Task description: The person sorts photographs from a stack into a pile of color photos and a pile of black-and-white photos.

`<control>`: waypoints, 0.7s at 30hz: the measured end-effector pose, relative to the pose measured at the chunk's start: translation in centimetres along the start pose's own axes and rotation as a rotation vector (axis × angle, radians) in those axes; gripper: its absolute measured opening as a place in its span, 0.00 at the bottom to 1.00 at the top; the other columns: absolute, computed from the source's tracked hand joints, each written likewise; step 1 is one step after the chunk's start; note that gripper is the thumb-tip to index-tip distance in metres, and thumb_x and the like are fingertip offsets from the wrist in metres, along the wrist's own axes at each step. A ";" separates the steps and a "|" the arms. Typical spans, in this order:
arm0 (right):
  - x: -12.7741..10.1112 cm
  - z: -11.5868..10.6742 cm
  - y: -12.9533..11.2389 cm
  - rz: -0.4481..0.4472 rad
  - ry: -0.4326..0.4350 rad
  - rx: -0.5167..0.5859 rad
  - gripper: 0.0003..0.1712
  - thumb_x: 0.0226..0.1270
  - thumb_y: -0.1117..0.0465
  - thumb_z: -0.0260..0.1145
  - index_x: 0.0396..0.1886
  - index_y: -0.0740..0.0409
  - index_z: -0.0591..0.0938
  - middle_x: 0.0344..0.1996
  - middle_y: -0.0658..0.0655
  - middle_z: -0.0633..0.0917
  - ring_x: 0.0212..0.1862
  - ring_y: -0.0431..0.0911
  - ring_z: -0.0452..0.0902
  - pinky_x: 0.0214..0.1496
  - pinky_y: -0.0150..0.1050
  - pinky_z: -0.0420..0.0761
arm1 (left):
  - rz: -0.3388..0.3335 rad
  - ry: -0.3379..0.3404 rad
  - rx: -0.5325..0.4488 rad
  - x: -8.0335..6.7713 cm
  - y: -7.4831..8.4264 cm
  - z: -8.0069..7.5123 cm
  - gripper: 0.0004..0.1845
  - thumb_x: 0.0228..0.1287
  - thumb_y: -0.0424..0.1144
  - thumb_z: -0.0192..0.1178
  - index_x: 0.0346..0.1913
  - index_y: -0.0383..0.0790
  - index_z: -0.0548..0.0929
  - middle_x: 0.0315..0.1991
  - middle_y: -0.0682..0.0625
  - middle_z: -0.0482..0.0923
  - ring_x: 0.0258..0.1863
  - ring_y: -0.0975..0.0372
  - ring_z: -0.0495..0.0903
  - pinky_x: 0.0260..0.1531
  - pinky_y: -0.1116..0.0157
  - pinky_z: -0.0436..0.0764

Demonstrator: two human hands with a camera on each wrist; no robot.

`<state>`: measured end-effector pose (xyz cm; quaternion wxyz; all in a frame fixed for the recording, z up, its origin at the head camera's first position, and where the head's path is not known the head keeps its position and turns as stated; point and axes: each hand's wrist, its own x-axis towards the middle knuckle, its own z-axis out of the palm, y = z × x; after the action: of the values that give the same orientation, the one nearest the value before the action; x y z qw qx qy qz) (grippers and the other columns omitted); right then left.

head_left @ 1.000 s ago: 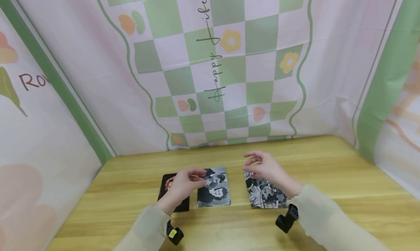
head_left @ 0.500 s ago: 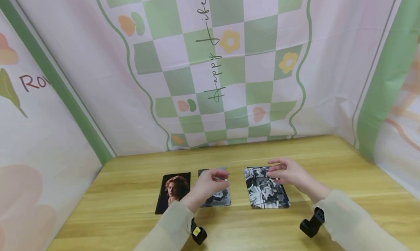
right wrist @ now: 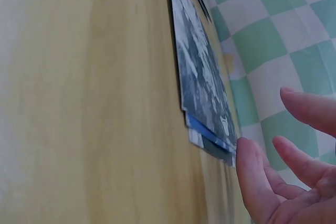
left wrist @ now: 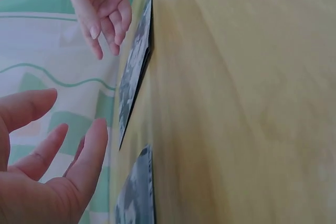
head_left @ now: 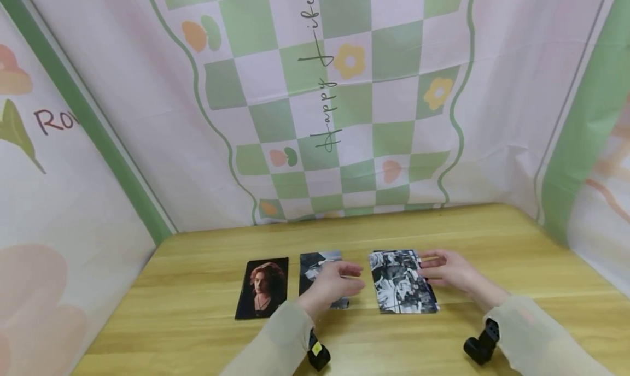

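Left hand (head_left: 334, 283), fingers parted, empty, raised by middle photo (head_left: 311, 264); right hand (head_left: 451, 270) likewise, beside photo stack (head_left: 403, 283) (contact unclear); photos flat on worktop (head_left: 197, 332), gaps presumably keeping groups distinct.

"Happy Life" runs sideways, reading from bottom to top, in thin dark script (head_left: 325, 84) on the checkered back cloth (head_left: 257, 80). On the left cloth (head_left: 79, 201), brown letters (head_left: 49, 121) read "Ro", the next one cut off.
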<state>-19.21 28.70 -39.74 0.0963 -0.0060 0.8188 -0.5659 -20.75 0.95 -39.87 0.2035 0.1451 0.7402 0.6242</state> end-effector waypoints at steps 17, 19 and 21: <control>0.0 -0.2 1.1 0.029 -0.009 0.013 0.36 0.62 0.68 0.64 0.63 0.81 0.59 0.54 0.78 0.71 0.45 0.44 0.79 0.48 0.39 0.84 | -0.049 0.050 0.018 1.0 -0.4 2.2 0.19 0.57 0.27 0.63 0.53 0.30 0.77 0.49 0.41 0.77 0.45 0.57 0.80 0.43 0.62 0.85; 0.0 -0.1 1.1 0.033 -0.006 0.019 0.36 0.62 0.68 0.64 0.63 0.81 0.59 0.54 0.78 0.71 0.44 0.43 0.79 0.48 0.38 0.84 | -0.055 0.049 0.017 1.1 -0.4 2.2 0.19 0.57 0.27 0.63 0.53 0.31 0.77 0.49 0.42 0.77 0.45 0.57 0.80 0.43 0.62 0.85; 0.0 -0.1 1.1 0.028 -0.010 0.020 0.35 0.62 0.68 0.64 0.63 0.81 0.59 0.54 0.78 0.71 0.44 0.43 0.79 0.47 0.38 0.84 | -0.059 0.046 0.011 1.1 -0.5 2.3 0.19 0.57 0.27 0.63 0.53 0.30 0.78 0.49 0.42 0.77 0.44 0.57 0.80 0.43 0.62 0.85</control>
<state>-19.11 29.20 -40.69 0.1083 0.0035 0.8125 -0.5728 -20.58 3.40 -40.83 0.2038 0.1097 0.7519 0.6172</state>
